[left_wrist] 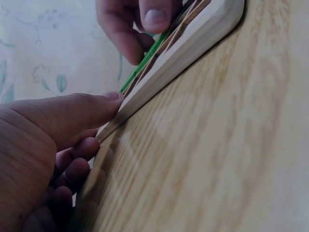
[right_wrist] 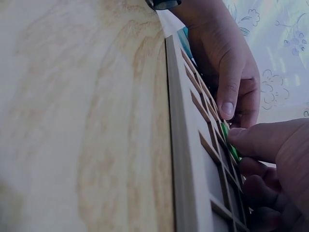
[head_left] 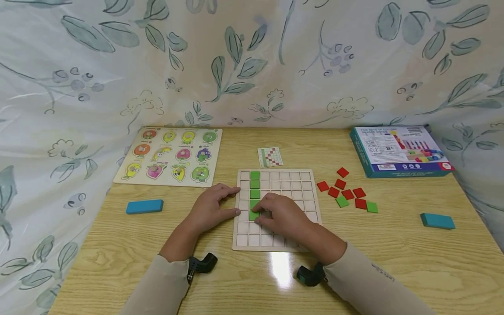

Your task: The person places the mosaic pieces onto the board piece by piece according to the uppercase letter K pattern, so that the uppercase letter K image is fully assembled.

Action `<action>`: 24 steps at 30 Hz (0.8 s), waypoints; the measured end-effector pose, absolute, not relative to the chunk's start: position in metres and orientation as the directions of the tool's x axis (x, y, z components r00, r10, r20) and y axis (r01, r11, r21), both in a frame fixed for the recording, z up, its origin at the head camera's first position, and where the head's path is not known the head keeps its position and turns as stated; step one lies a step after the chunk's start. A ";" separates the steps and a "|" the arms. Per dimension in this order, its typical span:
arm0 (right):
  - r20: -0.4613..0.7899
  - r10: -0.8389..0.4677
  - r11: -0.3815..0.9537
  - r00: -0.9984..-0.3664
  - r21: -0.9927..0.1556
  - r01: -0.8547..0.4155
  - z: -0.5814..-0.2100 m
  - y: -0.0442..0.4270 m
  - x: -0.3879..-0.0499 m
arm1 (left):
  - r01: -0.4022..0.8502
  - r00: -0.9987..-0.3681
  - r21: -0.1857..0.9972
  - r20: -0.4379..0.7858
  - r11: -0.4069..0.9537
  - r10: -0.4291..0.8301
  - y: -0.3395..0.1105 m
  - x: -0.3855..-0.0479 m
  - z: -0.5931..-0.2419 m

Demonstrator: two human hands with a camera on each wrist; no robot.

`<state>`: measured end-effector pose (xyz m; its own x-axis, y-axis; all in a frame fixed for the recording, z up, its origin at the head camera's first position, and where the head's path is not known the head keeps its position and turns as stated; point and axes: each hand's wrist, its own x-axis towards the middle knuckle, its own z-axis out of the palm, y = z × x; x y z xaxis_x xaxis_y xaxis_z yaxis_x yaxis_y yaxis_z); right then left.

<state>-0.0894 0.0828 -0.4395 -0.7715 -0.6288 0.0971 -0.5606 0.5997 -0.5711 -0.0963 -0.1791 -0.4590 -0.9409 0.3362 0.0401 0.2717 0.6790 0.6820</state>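
Observation:
A wooden grid board (head_left: 243, 239) lies on the table, with several green square tiles (head_left: 255, 184) in its second column from the left. My right hand (head_left: 285, 214) is over the board; its thumb and index finger pinch the lowest green tile (head_left: 253, 216) of that column. In the right wrist view the thumb lies against the green edge (right_wrist: 231, 145). My left hand (head_left: 210, 209) rests at the board's left edge, thumb and index finger spread apart and touching the rim. The left wrist view shows the left thumb (left_wrist: 87, 108) against the board's side (left_wrist: 159, 77).
Loose red tiles (head_left: 348, 194) and green tiles (head_left: 372, 207) lie right of the board. Behind it is a pattern card (head_left: 270, 157). A fruit puzzle board (head_left: 167, 156), a boxed set (head_left: 399, 153) and two blue blocks (head_left: 144, 206) stand farther out. Patterned cloth hangs behind.

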 end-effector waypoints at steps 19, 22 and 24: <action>0.108 -0.579 0.561 -0.808 -0.667 -0.491 -0.438 0.107 -0.081 | 0.250 -0.944 0.684 0.016 0.685 0.328 -0.178 -0.097 -0.461; 0.105 -0.557 0.564 -0.824 -0.680 -0.468 -0.438 0.114 -0.079 | 0.253 -0.944 0.681 0.017 0.687 0.330 -0.178 -0.097 -0.460; 0.099 -0.540 0.576 -0.836 -0.681 -0.453 -0.437 0.118 -0.078 | 0.252 -0.943 0.682 0.015 0.687 0.331 -0.178 -0.097 -0.459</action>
